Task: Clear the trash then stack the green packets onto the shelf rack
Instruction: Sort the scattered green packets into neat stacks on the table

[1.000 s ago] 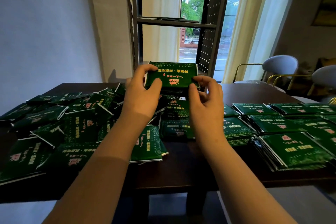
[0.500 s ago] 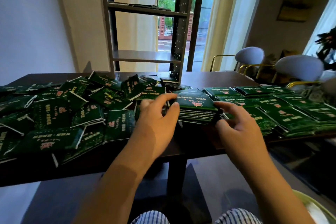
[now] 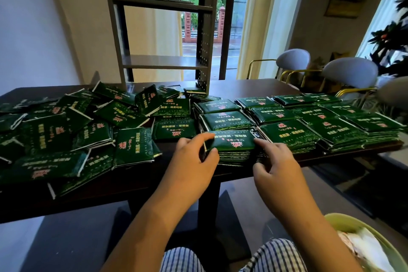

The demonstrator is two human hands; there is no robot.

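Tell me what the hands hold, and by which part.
The nearest stack of green packets: left hand grips its left end, right hand its right end.

I see a dark table (image 3: 254,88) running left to right. On its left half a heap of green packets (image 3: 66,134) lies jumbled and overlapping. On its right half, tidy stacks (image 3: 273,115) sit in close rows. The nearest stack (image 3: 234,146) rests at the near edge. A grey shelf rack (image 3: 163,64) stands at the far middle.
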